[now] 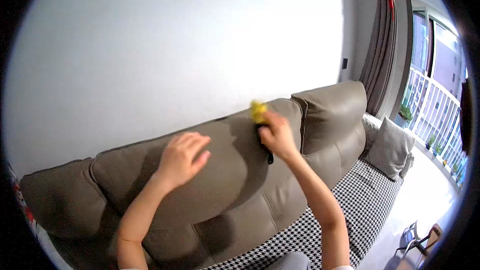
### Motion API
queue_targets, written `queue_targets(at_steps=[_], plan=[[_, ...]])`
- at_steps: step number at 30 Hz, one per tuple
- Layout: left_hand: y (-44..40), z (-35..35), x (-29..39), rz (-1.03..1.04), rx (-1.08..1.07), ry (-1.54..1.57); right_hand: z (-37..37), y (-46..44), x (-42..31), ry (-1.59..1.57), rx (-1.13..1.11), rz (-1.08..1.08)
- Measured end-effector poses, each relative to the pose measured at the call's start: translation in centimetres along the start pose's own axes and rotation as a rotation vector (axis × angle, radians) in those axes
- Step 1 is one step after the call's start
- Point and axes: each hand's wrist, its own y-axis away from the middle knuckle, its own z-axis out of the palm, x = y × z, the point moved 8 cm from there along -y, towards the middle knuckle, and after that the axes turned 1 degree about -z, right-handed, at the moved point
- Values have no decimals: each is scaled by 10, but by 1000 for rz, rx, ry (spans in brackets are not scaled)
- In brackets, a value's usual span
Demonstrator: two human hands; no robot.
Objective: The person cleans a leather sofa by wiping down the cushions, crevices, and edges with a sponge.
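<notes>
My right hand point(278, 134) is closed around the black handle of a yellow-headed tool point(258, 111), held in front of the sofa's upper backrest. The yellow head points up and is smeared by motion, so its exact kind cannot be made out. Below the fist, the handle's dark end sticks out. My left hand point(184, 159) holds nothing; its fingers are stretched out and the thumb stands apart, in front of the middle of the brown leather sofa point(210, 190). Whether it touches the leather, I cannot tell.
Behind the sofa rises a white wall point(175, 45). A houndstooth cover point(350, 205) lies over the seat, with a grey cushion point(390, 147) at its far end. To the right are a grey curtain point(381, 45), a balcony railing point(435, 100) and a folding stool point(422, 242).
</notes>
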Motion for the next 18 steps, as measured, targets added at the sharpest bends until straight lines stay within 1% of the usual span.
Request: queue_targets(at_steps=[1, 2, 3, 5, 6, 7, 8, 9, 11, 12, 13, 14, 15, 17, 18], plan=[[-5, 4, -27, -71, -1, -89, 26, 0, -14, 226, -144, -45], [-5, 21, -58, -205, -107, -114, 31, -2, -27, 326, -79, -188], [-3, 23, -62, -204, -102, -116, 39, -11, -12, 328, -74, -192], [6, 47, -79, -395, -304, -132, 37, -36, 41, 244, -24, -223], [6, 47, -70, -370, -384, -148, 27, -45, 66, 329, 0, -153], [7, 48, -71, -372, -380, -142, 20, -54, 90, 468, 19, -115], [8, 46, -70, -347, -330, -109, 18, -60, 119, 473, 11, -2], [8, 43, -68, -321, -276, -78, 17, -63, 134, 398, 47, 136], [8, 43, -67, -319, -277, -77, 17, -69, 115, 367, -56, 333], [9, 44, -68, -332, -276, -95, 28, -72, 98, 343, -36, 86], [10, 45, -69, -344, -274, -113, 34, -65, 70, 374, -19, -59], [10, 46, -68, -336, -273, -110, 36, -61, 44, 278, -42, -247], [11, 45, -68, -330, -264, -103, 39, -60, 22, 128, -102, -321], [9, 42, -65, -321, -251, -94, 55, -69, 25, 182, -365, -345], [11, 41, -64, -328, -274, -94, 53, -76, 38, 266, -350, -281]])
